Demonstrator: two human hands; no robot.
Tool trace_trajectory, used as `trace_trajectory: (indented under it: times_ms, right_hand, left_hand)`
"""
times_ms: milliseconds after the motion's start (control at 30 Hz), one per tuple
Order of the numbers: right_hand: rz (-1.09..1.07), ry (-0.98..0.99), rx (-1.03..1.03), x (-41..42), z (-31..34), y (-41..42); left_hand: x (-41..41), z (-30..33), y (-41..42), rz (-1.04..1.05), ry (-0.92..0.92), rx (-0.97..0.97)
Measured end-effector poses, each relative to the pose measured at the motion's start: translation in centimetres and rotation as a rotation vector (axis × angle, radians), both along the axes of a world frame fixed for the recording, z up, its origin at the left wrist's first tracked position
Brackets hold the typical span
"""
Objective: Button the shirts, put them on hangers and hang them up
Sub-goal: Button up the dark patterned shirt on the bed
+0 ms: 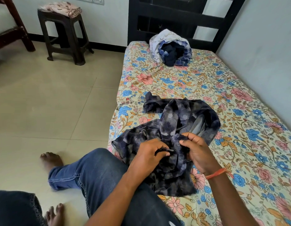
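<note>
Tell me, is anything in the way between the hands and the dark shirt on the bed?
Nothing visible. Both hands already hold the dark floral shirt at its front: the left hand pinches one edge, and the right hand grips the other edge beside a button. No hanger is in view.

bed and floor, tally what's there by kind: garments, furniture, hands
Garments: 2, the dark navy floral shirt and the heap of white and blue checked clothes, whose pieces cannot be told apart
Furniture: 2, the floral-sheeted bed and the dark brown plastic stool
Hands: 2, left and right
Total: 6
</note>
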State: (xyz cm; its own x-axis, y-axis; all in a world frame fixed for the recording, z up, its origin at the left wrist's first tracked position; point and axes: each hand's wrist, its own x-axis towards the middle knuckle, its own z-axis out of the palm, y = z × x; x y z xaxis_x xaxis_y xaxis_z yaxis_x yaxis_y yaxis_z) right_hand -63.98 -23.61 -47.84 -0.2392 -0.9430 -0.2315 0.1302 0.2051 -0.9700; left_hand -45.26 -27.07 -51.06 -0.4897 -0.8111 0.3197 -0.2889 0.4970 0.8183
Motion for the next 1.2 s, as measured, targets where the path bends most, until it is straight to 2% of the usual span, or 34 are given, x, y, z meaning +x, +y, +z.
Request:
trace_trajectory:
  times_ms: [167, 267, 333, 367, 433, 533, 633, 767, 1000, 1133, 1200]
  right_hand:
    - [0.129, 0.101, 0.028, -0.4, -0.5, 0.1]
    - [0.217, 0.366, 0.050, -0.9, -0.7, 0.1]
    - [0.252, 0.476, 0.046, -1.1, -0.9, -0.1]
    - [0.252, 0.461, 0.040, -1.2, -1.0, -0.2]
    - [0.213, 0.299, 0.059, -1.1, -0.7, -0.2]
    - [0.160, 0.058, 0.156, -0.5, -0.2, -0.2]
    - [0.093, -0.039, 0.228, 0.3, -0.4, -0.2]
    - [0.066, -0.051, 0.232, 1.1, -0.5, -0.1]
    - [0.062, -0.049, 0.234, 1.7, -0.8, -0.2]
    - [0.120, 0.069, 0.208, 1.6, -1.0, 0.0]
    - [0.182, 0.187, 0.177, 1.3, -0.7, 0.0]
  left_hand:
    - [-0.4, -0.4, 0.1, -0.007, -0.028, -0.100]
    - [-0.6, -1.1, 0.2, -0.024, -0.080, -0.091]
    - [-0.6, -1.4, 0.3, 0.000, -0.120, -0.003]
    - [-0.6, -1.4, 0.3, 0.013, -0.113, 0.045]
    - [-0.5, -0.9, 0.4, 0.030, -0.058, 0.066]
    - [-0.2, -0.2, 0.4, 0.011, 0.009, -0.002]
    - [-0.3, -0.7, 0.3, -0.026, -0.004, -0.077]
    - [-0.7, -1.0, 0.6, 0.010, 0.006, -0.163]
    - [-0.3, -0.8, 0.6, 0.081, 0.004, -0.174]
    - [-0.2, -0.8, 0.7, 0.099, -0.024, -0.161]
    - [-0.2, -0.8, 0.7, 0.096, -0.022, -0.160]
